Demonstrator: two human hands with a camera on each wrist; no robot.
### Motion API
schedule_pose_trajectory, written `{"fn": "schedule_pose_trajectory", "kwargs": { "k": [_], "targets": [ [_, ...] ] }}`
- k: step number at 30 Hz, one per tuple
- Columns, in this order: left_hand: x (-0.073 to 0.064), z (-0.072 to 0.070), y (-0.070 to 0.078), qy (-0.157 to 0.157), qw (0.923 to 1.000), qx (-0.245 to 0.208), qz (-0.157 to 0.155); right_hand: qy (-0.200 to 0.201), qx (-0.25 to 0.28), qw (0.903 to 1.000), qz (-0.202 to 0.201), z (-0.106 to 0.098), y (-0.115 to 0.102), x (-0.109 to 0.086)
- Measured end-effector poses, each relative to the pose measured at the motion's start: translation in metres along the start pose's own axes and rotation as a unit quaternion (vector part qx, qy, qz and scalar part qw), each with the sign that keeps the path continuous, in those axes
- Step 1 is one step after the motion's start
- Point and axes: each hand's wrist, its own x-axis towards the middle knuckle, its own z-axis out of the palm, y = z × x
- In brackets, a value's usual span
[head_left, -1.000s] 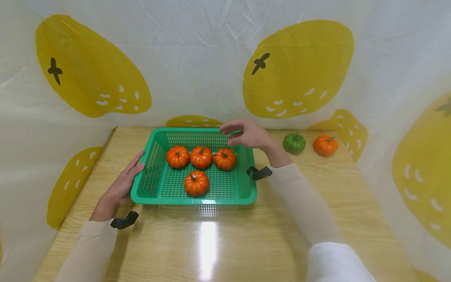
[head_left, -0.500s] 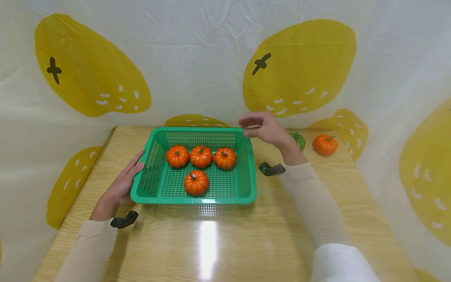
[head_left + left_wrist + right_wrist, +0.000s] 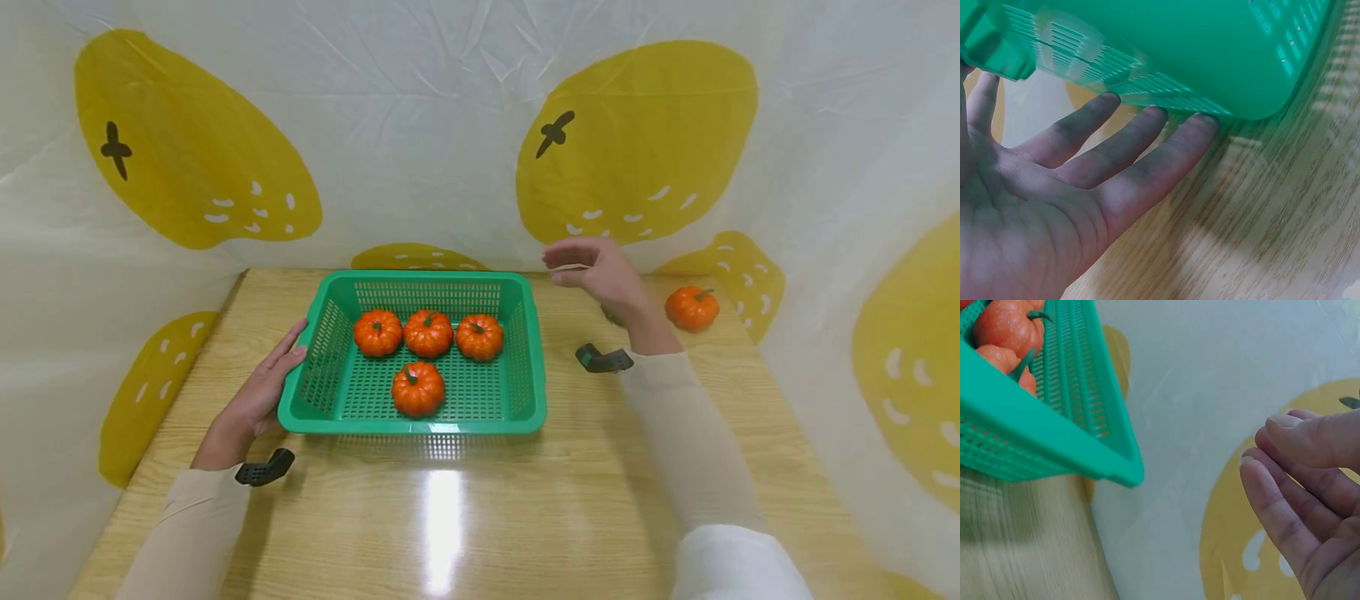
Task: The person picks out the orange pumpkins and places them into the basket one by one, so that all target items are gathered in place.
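Observation:
A green plastic basket [image 3: 411, 427] with slotted walls holds several small orange pumpkins [image 3: 418, 390]; three form a row at the back and one sits nearer the front. My left hand [image 3: 262, 392] is at the basket's left end. In the left wrist view, its fingers [image 3: 1147, 165] stretch out with their tips against the outer wall. To the right of the basket, my right hand [image 3: 603, 271] is in the air, fingers loosely bent and nothing in them. Behind its wrist, a green pumpkin [image 3: 612, 316] is almost wholly hidden.
Another orange pumpkin [image 3: 692, 309] rests on the wooden table [image 3: 337, 525] at the back right, beyond my right wrist. A pale sheet with yellow printed shapes [image 3: 637, 142] hangs behind the table and along its sides.
My right hand has moved right, from over the basket's back right corner to beside it, and now covers most of the green pumpkin. The left hand and basket stay put.

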Motion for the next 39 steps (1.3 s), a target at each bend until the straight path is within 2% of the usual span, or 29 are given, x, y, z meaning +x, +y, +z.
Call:
{"fn": "schedule_pose_trajectory", "kwargs": {
  "k": [3,9,12,16,22,27,31,33,36,39],
  "targets": [
    [-0.001,0.000,0.000,-0.001,1.0000,0.001,0.001,0.019,-0.001,0.9998,-0.002,-0.007,0.004,-0.003],
    [0.001,0.000,0.000,0.000,1.0000,-0.002,-0.003,0.071,0.031,0.9969,-0.009,-0.020,0.016,-0.011],
    [0.001,-0.001,0.000,-0.001,1.0000,0.000,-0.003,0.096,0.026,0.9950,-0.006,-0.028,0.021,-0.015],
    [0.001,-0.002,-0.001,-0.011,0.9999,-0.005,0.008,0.125,0.034,0.9916,-0.002,-0.038,0.030,-0.019],
    [0.003,-0.003,-0.003,-0.020,0.9996,-0.017,0.014,0.168,0.079,0.9826,0.004,-0.053,0.044,-0.026],
    [0.003,-0.002,-0.004,-0.017,0.9998,-0.007,0.010,0.218,0.067,0.9735,0.019,-0.065,0.055,-0.034],
    [0.002,-0.002,-0.004,-0.020,0.9997,-0.012,0.009,0.264,0.069,0.9615,0.036,-0.073,0.063,-0.040],
    [0.002,-0.002,-0.004,-0.021,0.9996,-0.018,0.009,0.290,0.084,0.9521,0.049,-0.076,0.066,-0.041],
    [0.001,-0.002,-0.004,-0.022,0.9995,-0.023,0.009,0.330,0.090,0.9359,0.083,-0.081,0.071,-0.042],
    [0.001,-0.002,-0.003,-0.023,0.9994,-0.024,0.010,0.375,0.092,0.9146,0.122,-0.087,0.077,-0.042]
  ]
}}
